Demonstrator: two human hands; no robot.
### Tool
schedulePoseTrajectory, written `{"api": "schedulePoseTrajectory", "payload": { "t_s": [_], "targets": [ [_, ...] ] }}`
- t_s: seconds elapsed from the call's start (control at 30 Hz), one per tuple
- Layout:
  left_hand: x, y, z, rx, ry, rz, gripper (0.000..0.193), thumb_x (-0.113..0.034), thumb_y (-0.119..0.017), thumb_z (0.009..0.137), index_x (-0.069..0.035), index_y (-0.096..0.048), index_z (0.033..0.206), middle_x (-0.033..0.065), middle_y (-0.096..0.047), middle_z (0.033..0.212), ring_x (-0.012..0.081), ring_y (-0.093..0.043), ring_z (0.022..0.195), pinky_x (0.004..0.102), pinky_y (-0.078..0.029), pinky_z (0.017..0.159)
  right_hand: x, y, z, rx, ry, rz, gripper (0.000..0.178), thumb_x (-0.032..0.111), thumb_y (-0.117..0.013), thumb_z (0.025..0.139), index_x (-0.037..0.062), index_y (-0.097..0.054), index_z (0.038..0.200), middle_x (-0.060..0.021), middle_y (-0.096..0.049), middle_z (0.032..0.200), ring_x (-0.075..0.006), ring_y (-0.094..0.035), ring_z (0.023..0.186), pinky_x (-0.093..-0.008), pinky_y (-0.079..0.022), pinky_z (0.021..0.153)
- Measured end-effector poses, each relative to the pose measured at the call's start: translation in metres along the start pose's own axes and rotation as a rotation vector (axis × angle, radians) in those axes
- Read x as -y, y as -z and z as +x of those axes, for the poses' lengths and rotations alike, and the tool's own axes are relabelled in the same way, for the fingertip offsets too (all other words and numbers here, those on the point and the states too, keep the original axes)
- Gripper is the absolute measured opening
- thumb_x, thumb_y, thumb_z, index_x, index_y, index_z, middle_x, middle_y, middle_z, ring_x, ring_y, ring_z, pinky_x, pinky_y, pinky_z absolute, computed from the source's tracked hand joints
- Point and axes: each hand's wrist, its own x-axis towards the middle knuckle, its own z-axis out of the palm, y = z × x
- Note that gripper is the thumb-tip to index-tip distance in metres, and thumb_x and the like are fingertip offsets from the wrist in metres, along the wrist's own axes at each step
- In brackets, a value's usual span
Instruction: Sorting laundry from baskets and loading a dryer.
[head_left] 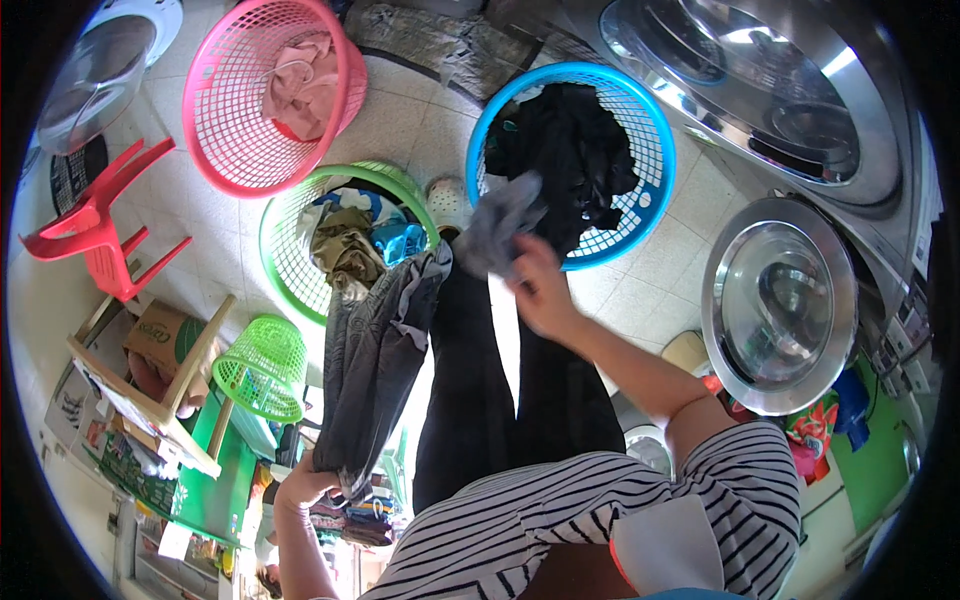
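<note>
My left hand (305,487) grips one end of a long dark grey garment (375,350) that hangs stretched toward the green basket. My right hand (540,290) holds the garment's other, lighter grey end (497,225) up at the rim of the blue basket (655,150), which holds dark clothes. My black-trousered legs show below the garment.
A green basket (285,265) holds mixed clothes, a pink basket (230,120) holds a pink garment. A front-loading washer stands at right with its round door (780,305) open. At left are a red plastic chair (95,225), a small green basket (262,368) and a wooden rack.
</note>
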Motion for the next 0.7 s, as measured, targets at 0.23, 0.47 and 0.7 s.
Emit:
{"api": "schedulePoseTrajectory", "payload": {
  "t_s": [0.23,0.47,0.7],
  "targets": [
    [0.003,0.002,0.11,-0.809,-0.695,0.899,0.055,-0.011,-0.062,0.081,-0.001,-0.038,0.129,0.0206,-0.046,0.123,0.0345,-0.046,0.114,0.0424,-0.038,0.097,0.02,-0.078,0.025,0.201,0.077,0.17,0.042,0.012,-0.07,0.074,0.004,-0.051,0.11,-0.021,-0.053,0.113,-0.0392,-0.05,0.109,-0.0419,-0.041,0.095],
    [-0.034,-0.114,0.187,-0.379,-0.651,0.532,0.035,-0.007,-0.061,0.084,-0.003,-0.051,0.118,0.0132,-0.054,0.111,0.0258,-0.055,0.103,0.0358,-0.043,0.089,-0.169,-0.019,0.061,-0.012,-1.102,-0.653,0.076,0.039,-0.069,0.078,0.0094,-0.031,0.137,-0.0146,-0.027,0.141,-0.0321,-0.039,0.124,-0.0489,-0.038,0.099],
    [-0.027,-0.168,0.263,-0.094,-0.641,0.368,0.034,-0.023,-0.051,0.093,-0.006,-0.05,0.123,0.0086,-0.055,0.118,0.0163,-0.055,0.103,0.0312,-0.044,0.087,-0.129,-0.01,0.003,-0.119,-0.242,-0.805,0.023,0.025,-0.058,0.085,0.0039,-0.064,0.092,-0.0155,-0.048,0.127,-0.0335,-0.047,0.111,-0.0482,-0.038,0.089]
  ]
}}
